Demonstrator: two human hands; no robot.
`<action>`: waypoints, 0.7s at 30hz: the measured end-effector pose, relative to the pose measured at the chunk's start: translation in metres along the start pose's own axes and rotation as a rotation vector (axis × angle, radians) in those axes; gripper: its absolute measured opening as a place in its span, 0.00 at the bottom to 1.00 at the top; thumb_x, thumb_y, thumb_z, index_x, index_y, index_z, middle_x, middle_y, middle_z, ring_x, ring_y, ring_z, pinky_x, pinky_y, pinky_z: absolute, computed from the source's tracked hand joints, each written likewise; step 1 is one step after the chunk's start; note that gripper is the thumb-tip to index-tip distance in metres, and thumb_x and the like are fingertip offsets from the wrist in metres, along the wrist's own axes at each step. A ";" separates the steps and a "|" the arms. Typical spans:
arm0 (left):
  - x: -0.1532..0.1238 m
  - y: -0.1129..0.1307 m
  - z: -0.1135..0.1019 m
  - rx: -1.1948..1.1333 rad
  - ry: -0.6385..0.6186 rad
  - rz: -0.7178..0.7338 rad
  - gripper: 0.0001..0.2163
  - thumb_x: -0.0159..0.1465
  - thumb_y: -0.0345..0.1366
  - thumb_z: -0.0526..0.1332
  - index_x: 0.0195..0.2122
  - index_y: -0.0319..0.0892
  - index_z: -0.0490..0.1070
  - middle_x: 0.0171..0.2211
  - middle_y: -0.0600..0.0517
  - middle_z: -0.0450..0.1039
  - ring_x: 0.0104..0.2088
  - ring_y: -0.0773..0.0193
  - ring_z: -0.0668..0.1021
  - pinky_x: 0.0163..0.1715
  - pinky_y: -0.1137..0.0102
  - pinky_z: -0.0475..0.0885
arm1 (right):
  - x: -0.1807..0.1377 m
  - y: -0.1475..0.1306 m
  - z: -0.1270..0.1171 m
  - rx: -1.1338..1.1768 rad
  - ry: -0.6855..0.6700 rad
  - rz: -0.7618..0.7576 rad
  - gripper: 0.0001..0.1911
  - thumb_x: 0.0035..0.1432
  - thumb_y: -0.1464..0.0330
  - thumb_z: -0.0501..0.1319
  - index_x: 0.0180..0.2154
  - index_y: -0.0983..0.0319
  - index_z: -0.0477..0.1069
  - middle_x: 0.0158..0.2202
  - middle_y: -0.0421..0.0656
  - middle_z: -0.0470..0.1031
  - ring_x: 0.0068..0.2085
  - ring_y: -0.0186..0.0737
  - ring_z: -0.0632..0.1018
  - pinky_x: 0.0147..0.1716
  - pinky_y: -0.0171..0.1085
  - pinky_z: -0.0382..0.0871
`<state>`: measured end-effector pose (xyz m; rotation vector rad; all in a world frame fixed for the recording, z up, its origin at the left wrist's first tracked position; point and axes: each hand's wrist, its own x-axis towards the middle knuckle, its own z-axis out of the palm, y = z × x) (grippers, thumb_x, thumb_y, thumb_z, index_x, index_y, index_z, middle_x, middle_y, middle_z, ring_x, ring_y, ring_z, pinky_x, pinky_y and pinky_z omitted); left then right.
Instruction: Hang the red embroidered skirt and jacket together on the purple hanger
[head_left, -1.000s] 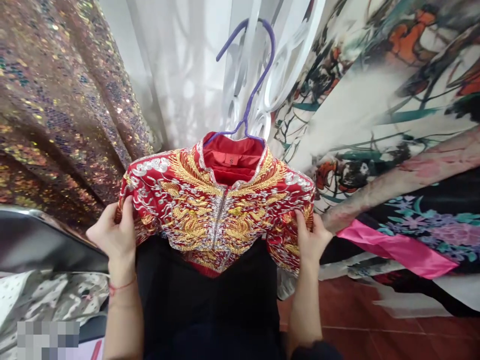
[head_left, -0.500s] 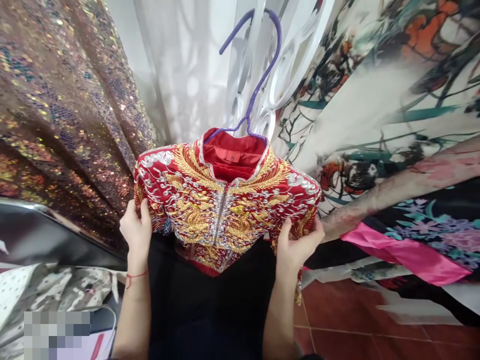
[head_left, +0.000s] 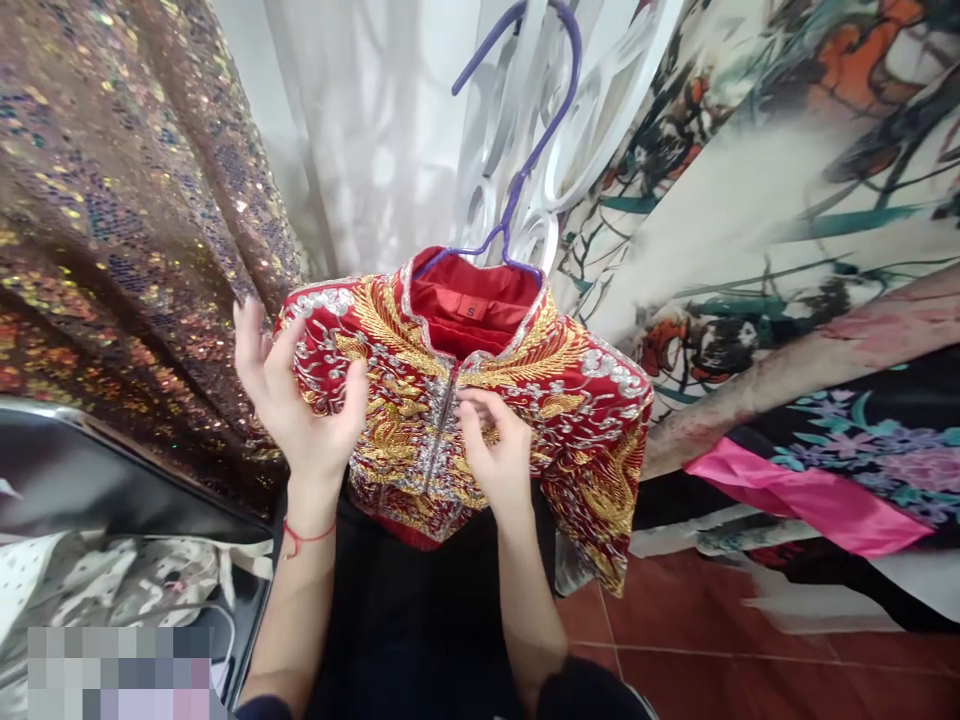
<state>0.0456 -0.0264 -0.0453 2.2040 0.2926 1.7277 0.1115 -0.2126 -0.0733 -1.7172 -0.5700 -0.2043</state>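
A red jacket [head_left: 390, 400] with dense gold and silver embroidery hangs on a purple hanger [head_left: 517, 190]. It has a stand collar, a front zipper [head_left: 441, 425] and a small size label [head_left: 471, 307] marked S inside the neck. My left hand [head_left: 300, 400] is raised in front of the jacket's shoulder on the left, fingers spread, holding nothing. At the chest, my right hand [head_left: 499, 445] has its thumb and fingers drawn together beside the upper part of the zipper. What lies between those fingertips is too small to make out.
A sequined curtain [head_left: 150, 200] hangs at left, above a dark chair back [head_left: 112, 470] and patterned cloth [head_left: 142, 590]. The hanger hooks over white scrolled metalwork [head_left: 600, 110]. Floral fabric [head_left: 720, 220] and a pink ribbon [head_left: 810, 500] are at right, over red floor tiles [head_left: 697, 620].
Both hands have let go of the jacket's sleeves. My left hand rose and opened; my right hand moved left to the zipper. The sleeve on the right now hangs free.
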 end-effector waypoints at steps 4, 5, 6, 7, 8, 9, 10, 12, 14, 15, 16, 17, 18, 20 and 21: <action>0.046 0.005 0.017 -0.036 -0.278 0.120 0.31 0.66 0.52 0.61 0.65 0.42 0.59 0.67 0.42 0.61 0.72 0.48 0.58 0.72 0.49 0.50 | 0.010 -0.007 0.020 0.279 -0.012 0.181 0.13 0.63 0.60 0.60 0.43 0.61 0.74 0.32 0.42 0.81 0.28 0.35 0.79 0.31 0.36 0.75; 0.051 0.003 0.022 -0.033 -0.361 0.124 0.29 0.67 0.53 0.59 0.63 0.40 0.61 0.63 0.41 0.66 0.69 0.48 0.63 0.71 0.48 0.52 | 0.011 -0.009 0.023 0.331 -0.015 0.201 0.14 0.62 0.59 0.61 0.44 0.62 0.73 0.32 0.41 0.81 0.27 0.34 0.79 0.30 0.36 0.76; 0.054 0.001 0.026 -0.021 -0.416 0.116 0.28 0.67 0.54 0.58 0.60 0.39 0.64 0.59 0.41 0.70 0.65 0.48 0.68 0.68 0.48 0.55 | 0.013 -0.010 0.025 0.364 -0.017 0.210 0.15 0.62 0.58 0.61 0.44 0.62 0.73 0.31 0.41 0.81 0.26 0.33 0.79 0.30 0.35 0.76; 0.054 -0.001 0.030 -0.002 -0.433 0.100 0.26 0.67 0.56 0.58 0.56 0.39 0.67 0.54 0.42 0.73 0.60 0.48 0.72 0.65 0.49 0.58 | 0.014 -0.012 0.026 0.380 -0.017 0.210 0.15 0.62 0.57 0.62 0.43 0.62 0.74 0.30 0.41 0.81 0.25 0.33 0.78 0.30 0.35 0.76; 0.053 -0.001 0.033 0.023 -0.415 0.077 0.25 0.66 0.57 0.58 0.53 0.40 0.69 0.49 0.43 0.75 0.56 0.49 0.74 0.62 0.50 0.61 | 0.015 -0.014 0.027 0.384 -0.012 0.207 0.15 0.62 0.57 0.62 0.42 0.62 0.74 0.29 0.41 0.81 0.25 0.33 0.78 0.29 0.35 0.75; 0.050 -0.001 0.035 0.052 -0.371 0.053 0.25 0.64 0.58 0.59 0.49 0.41 0.70 0.45 0.45 0.75 0.52 0.49 0.75 0.60 0.50 0.63 | 0.015 -0.015 0.027 0.383 -0.002 0.205 0.15 0.62 0.57 0.62 0.40 0.62 0.75 0.28 0.40 0.80 0.24 0.33 0.78 0.28 0.34 0.75; 0.047 0.001 0.036 0.079 -0.320 0.034 0.25 0.63 0.59 0.61 0.47 0.41 0.70 0.42 0.46 0.75 0.50 0.50 0.75 0.58 0.51 0.64 | 0.016 -0.016 0.027 0.383 0.010 0.206 0.15 0.62 0.56 0.62 0.39 0.62 0.75 0.26 0.40 0.79 0.24 0.33 0.78 0.27 0.34 0.75; 0.039 0.005 0.037 0.118 -0.248 0.015 0.24 0.62 0.59 0.62 0.44 0.41 0.70 0.39 0.47 0.74 0.46 0.51 0.75 0.55 0.52 0.64 | 0.017 -0.019 0.027 0.406 0.030 0.218 0.15 0.62 0.56 0.62 0.35 0.62 0.75 0.23 0.38 0.78 0.22 0.33 0.77 0.25 0.33 0.74; 0.033 0.009 0.037 0.147 -0.207 0.011 0.23 0.62 0.58 0.63 0.43 0.41 0.70 0.38 0.47 0.73 0.45 0.52 0.75 0.54 0.52 0.65 | 0.018 -0.020 0.028 0.450 0.024 0.232 0.16 0.61 0.55 0.63 0.32 0.62 0.74 0.20 0.37 0.75 0.19 0.32 0.75 0.23 0.33 0.73; 0.031 0.010 0.037 0.156 -0.193 0.010 0.22 0.62 0.57 0.63 0.42 0.41 0.70 0.38 0.47 0.73 0.44 0.52 0.75 0.54 0.52 0.65 | 0.018 -0.021 0.028 0.469 0.016 0.236 0.17 0.61 0.54 0.63 0.32 0.62 0.74 0.19 0.36 0.75 0.18 0.31 0.74 0.23 0.32 0.73; 0.029 0.011 0.037 0.160 -0.185 0.007 0.22 0.62 0.56 0.63 0.42 0.41 0.70 0.38 0.47 0.73 0.44 0.52 0.75 0.54 0.52 0.65 | 0.019 -0.022 0.028 0.482 0.012 0.237 0.18 0.62 0.53 0.62 0.31 0.61 0.74 0.19 0.35 0.74 0.18 0.31 0.73 0.22 0.32 0.72; 0.028 0.012 0.037 0.161 -0.176 0.003 0.21 0.62 0.56 0.63 0.43 0.42 0.70 0.38 0.47 0.73 0.44 0.51 0.75 0.54 0.52 0.65 | 0.021 -0.022 0.029 0.488 0.012 0.236 0.19 0.63 0.53 0.60 0.31 0.61 0.74 0.18 0.35 0.73 0.17 0.30 0.73 0.21 0.32 0.72; 0.027 0.013 0.037 0.160 -0.170 -0.003 0.21 0.63 0.56 0.63 0.43 0.42 0.70 0.38 0.47 0.73 0.44 0.51 0.75 0.54 0.52 0.65 | 0.022 -0.023 0.029 0.490 0.016 0.231 0.20 0.63 0.52 0.59 0.31 0.61 0.74 0.18 0.35 0.73 0.17 0.30 0.72 0.21 0.31 0.71; 0.024 0.014 0.037 0.159 -0.163 -0.017 0.20 0.63 0.56 0.63 0.43 0.43 0.70 0.38 0.47 0.73 0.45 0.51 0.75 0.54 0.51 0.65 | 0.023 -0.022 0.029 0.495 0.021 0.217 0.20 0.64 0.52 0.58 0.30 0.61 0.73 0.18 0.35 0.73 0.17 0.30 0.72 0.21 0.31 0.71; 0.023 0.014 0.038 0.160 -0.164 -0.023 0.20 0.63 0.56 0.63 0.43 0.43 0.70 0.38 0.47 0.73 0.45 0.50 0.75 0.55 0.51 0.65 | 0.023 -0.021 0.029 0.501 0.019 0.210 0.20 0.64 0.53 0.59 0.29 0.61 0.73 0.18 0.36 0.73 0.17 0.30 0.72 0.21 0.31 0.70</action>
